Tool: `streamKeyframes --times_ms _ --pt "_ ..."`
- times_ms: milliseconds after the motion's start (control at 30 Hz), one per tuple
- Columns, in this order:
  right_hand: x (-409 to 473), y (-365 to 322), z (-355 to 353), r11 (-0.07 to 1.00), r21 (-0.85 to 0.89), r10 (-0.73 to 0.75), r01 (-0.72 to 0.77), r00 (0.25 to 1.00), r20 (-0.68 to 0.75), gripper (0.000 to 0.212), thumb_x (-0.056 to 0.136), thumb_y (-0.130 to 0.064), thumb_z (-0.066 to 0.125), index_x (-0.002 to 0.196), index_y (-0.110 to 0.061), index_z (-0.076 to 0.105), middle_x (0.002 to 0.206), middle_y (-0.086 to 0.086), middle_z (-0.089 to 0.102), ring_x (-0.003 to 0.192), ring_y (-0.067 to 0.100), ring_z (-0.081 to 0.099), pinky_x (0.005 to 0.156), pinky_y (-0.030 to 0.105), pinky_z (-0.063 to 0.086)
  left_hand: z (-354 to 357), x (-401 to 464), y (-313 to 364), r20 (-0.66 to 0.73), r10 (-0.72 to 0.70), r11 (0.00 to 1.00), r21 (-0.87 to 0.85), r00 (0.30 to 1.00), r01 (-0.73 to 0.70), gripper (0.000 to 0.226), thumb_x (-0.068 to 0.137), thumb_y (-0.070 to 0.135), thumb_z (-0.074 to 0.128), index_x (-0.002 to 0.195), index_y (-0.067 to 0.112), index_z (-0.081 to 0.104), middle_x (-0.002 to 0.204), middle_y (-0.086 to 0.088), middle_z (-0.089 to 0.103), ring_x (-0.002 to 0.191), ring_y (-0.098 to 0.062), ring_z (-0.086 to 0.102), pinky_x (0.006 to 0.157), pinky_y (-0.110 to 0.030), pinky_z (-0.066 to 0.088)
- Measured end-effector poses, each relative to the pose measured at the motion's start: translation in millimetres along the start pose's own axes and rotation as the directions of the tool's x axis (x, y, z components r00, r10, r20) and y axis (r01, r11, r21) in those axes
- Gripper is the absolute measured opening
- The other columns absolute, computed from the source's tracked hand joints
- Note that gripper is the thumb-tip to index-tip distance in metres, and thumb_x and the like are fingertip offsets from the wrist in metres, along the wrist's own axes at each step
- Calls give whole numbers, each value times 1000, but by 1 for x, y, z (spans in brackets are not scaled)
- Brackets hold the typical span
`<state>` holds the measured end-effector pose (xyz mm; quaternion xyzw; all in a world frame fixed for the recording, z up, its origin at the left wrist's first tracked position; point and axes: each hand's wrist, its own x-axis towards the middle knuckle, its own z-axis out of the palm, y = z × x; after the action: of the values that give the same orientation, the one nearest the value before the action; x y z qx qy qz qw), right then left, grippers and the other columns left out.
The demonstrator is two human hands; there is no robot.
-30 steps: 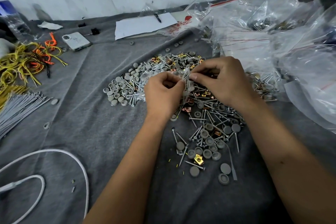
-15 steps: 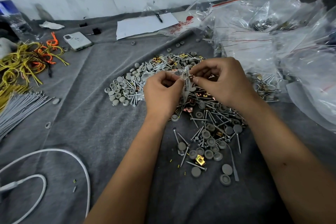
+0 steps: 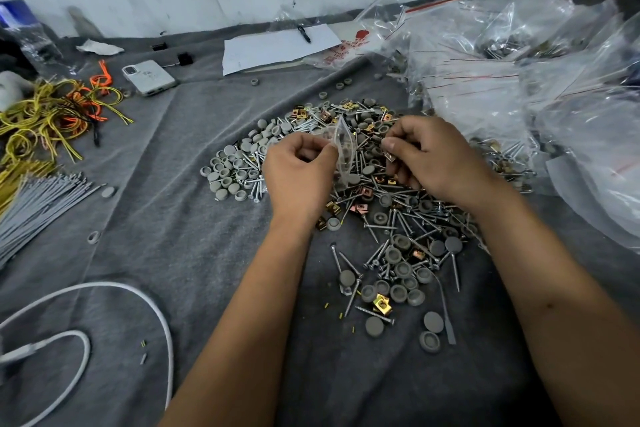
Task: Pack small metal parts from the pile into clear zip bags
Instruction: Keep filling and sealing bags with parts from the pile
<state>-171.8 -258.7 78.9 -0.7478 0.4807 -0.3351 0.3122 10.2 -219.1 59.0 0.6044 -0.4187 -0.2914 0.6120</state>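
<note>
Clear zip bag point(image 3: 343, 152) pinched in our left hand point(image 3: 299, 172); at three o'clock, right hand point(image 3: 429, 156) pinches a brass clip point(image 3: 390, 157).

A flat surface covered in wrinkled grey felt cloth point(image 3: 173, 218) carries a wide pile of silver screws, grey round caps and brass clips point(image 3: 398, 218) at its middle. Along the left edge lie yellow and orange wire ties point(image 3: 52, 114), a bundle of grey rods point(image 3: 31, 208) and a looped white cable point(image 3: 138, 295). Toward the far edge rest a white phone point(image 3: 149, 77) and white paper sheet point(image 3: 277, 45). Crumpled clear plastic bags point(image 3: 519, 80) crowd the right edge.
</note>
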Motion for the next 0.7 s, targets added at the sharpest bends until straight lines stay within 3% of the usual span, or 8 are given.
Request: streamKeyframes --times_ms 200,300,433,500,567,700 --pt "0 2 -1 998 -31 -59 57 995 -75 10 90 -24 78 82 -27 72 64 -7 72 51 -2 64 48 8 43 -1 2 -1 -12 6 1000 2 1000 -6 4 76 17 71 73 18 72 61 -4 62 55 -19 55 56 -37 49" --pt "-1 3 -3 990 -107 -92 87 995 -42 7 92 -21 76 94 -28 77 68 -14 70 56 -7 63 54 7 44 0 2 -2 -10 7 1000 6 1000 -7 3 76 17 71 73 18 72 61 -4 62 55 -19 56 55 -37 51" --pt "-1 3 -8 983 122 -132 136 990 -39 21 94 -3 70 105 -20 77 88 -4 77 75 10 74 59 22 56 0 2 -2 -5 -2 1000 -4 1000 2 2 76 17 71 74 18 72 62 -6 62 56 -22 57 56 -40 52" --pt "0 8 -12 983 -54 -179 176 982 -61 20 89 -9 78 96 -28 77 84 -15 74 79 -2 70 68 14 54 0 2 -2 6 -8 1000 -3 1000 8 2 77 16 71 76 17 72 63 -6 63 58 -23 57 57 -41 52" --pt "1 13 -16 951 -260 -168 167 986 21 22 84 -15 83 89 -36 77 82 -24 67 78 -10 63 72 12 48 -1 2 -2 12 -15 1000 -1 1000 15 2 79 15 71 78 16 72 64 -7 63 59 -24 58 57 -42 52" --pt "1 16 -21 917 -380 -37 117 977 210 27 81 -22 87 85 -44 71 86 -21 62 80 -6 57 68 15 39 -1 2 -3 17 -16 1000 -4 1000 16 3 81 12 71 80 14 73 66 -9 64 61 -26 58 60 -48 55"
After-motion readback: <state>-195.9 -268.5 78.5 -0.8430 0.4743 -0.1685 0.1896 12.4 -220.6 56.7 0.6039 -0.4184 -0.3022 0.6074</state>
